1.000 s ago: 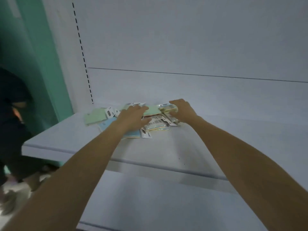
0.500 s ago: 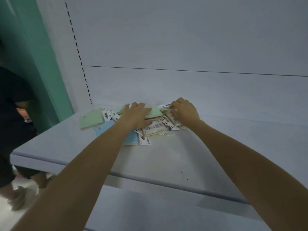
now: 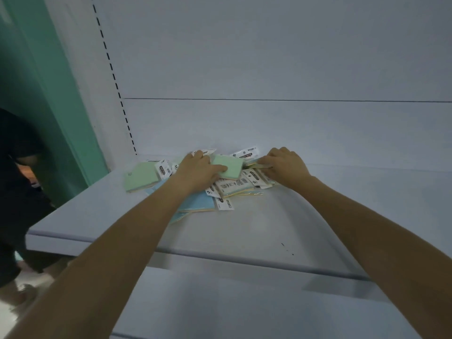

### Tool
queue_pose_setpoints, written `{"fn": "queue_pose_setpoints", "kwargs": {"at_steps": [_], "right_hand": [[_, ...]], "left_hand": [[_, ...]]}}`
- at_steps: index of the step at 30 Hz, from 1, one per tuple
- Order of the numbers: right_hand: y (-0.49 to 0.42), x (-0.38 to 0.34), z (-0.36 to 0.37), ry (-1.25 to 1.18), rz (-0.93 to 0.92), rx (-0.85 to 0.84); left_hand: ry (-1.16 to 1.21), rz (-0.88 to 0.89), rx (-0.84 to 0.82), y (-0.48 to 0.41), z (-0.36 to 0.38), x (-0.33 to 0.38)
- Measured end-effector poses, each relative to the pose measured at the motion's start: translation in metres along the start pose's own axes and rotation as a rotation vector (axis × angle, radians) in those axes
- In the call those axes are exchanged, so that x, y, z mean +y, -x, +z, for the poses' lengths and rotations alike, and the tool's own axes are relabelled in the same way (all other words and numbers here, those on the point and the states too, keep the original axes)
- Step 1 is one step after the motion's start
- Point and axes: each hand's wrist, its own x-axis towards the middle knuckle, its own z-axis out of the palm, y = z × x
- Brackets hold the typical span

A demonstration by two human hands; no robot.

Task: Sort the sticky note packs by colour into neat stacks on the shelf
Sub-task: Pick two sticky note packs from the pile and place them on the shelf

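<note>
Shelf point(image 3: 244, 228): pile point(image 3: 234, 188) by back wall point(image 3: 269, 126) | left hand point(image 3: 197, 172) grips green pack point(image 3: 231, 166) | right hand point(image 3: 286, 166) pinches another pack point(image 3: 252, 161)

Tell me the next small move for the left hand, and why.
Probably lift the green pack that the left hand grips and set it on the loose green pack at the pile's left edge: the two match, and the pile lies jumbled, colours mixed.
</note>
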Motion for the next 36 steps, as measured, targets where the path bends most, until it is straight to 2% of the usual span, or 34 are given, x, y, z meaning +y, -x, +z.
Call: {"fn": "queue_pose_setpoints", "kwargs": {"at_steps": [2, 4, 6, 8, 11, 14, 16, 18, 20, 22, 28, 32, 36], "right_hand": [[-0.002, -0.002, -0.004, 0.062, 0.000, -0.010], [-0.002, -0.002, -0.009, 0.077, 0.018, 0.021], [0.000, 0.001, -0.014, 0.040, 0.068, 0.057], [0.003, 0.005, -0.020, -0.048, 0.142, 0.113], [0.008, 0.012, -0.030, -0.328, 0.301, 0.265], [0.013, 0.017, -0.032, -0.791, 0.524, 0.344], [0.018, 0.014, -0.030, -1.109, 0.643, 0.351], [0.025, 0.009, -0.027, -1.291, 0.719, 0.357], [0.034, 0.007, -0.025, -1.385, 0.757, 0.374], [0.045, 0.007, -0.025, -1.408, 0.783, 0.389], [0.085, 0.029, -0.043, -1.348, 0.779, 0.506], [0.131, 0.065, -0.063, -1.268, 0.778, 0.552], [0.192, 0.122, -0.088, -1.202, 0.811, 0.575]], "left_hand": [[0.043, -0.030, -0.064, -0.003, 0.001, 0.002], [0.225, -0.101, -0.104, -0.007, 0.001, 0.006], [0.438, -0.202, -0.061, -0.013, 0.001, 0.009], [0.540, -0.264, 0.014, -0.020, 0.001, 0.011], [0.673, -0.326, 0.041, -0.023, -0.001, 0.013], [0.938, -0.326, 0.089, -0.025, -0.006, 0.010], [1.001, -0.283, 0.146, -0.026, -0.009, 0.007], [1.016, -0.239, 0.170, -0.026, -0.011, 0.004], [1.132, -0.239, 0.162, -0.027, -0.011, 0.001], [1.264, -0.225, 0.183, -0.027, -0.013, 0.001], [1.461, -0.144, 0.279, -0.019, -0.027, 0.047], [1.531, -0.128, 0.325, -0.021, -0.037, 0.109], [1.705, -0.094, 0.235, -0.025, -0.051, 0.191]]}}
